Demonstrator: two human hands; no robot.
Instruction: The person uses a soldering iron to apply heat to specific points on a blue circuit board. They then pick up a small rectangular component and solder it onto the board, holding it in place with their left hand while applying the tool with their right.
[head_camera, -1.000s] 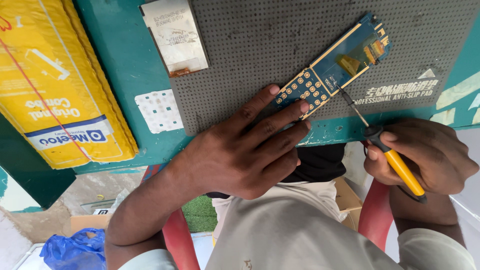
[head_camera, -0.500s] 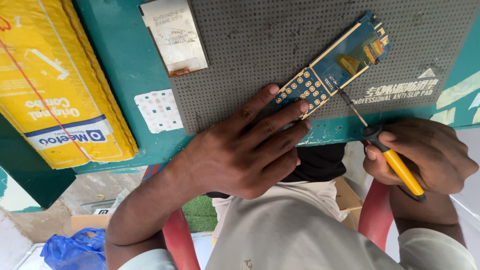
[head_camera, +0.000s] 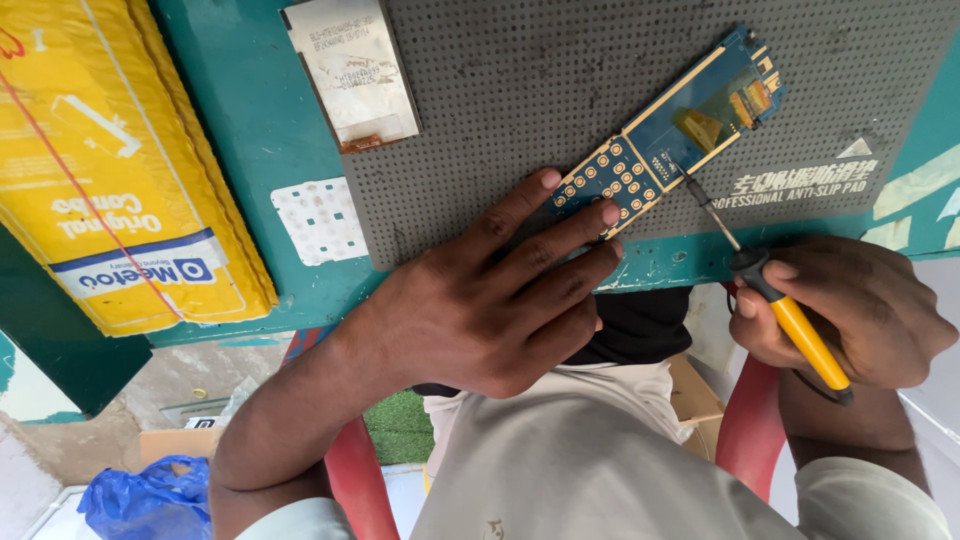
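Observation:
A blue phone circuit board with gold edges and keypad contacts lies slanted on a grey dotted anti-slip pad. My left hand rests flat at the pad's near edge, its fingertips pressing the keypad end of the board. My right hand grips a screwdriver with a yellow handle and black collar. The thin metal shaft points up and left, and its tip touches the board near its middle edge.
A silver screen module lies at the pad's left edge. A white keypad sheet sits on the teal table. A yellow padded package covers the left. Below are a red chair frame and a blue plastic bag.

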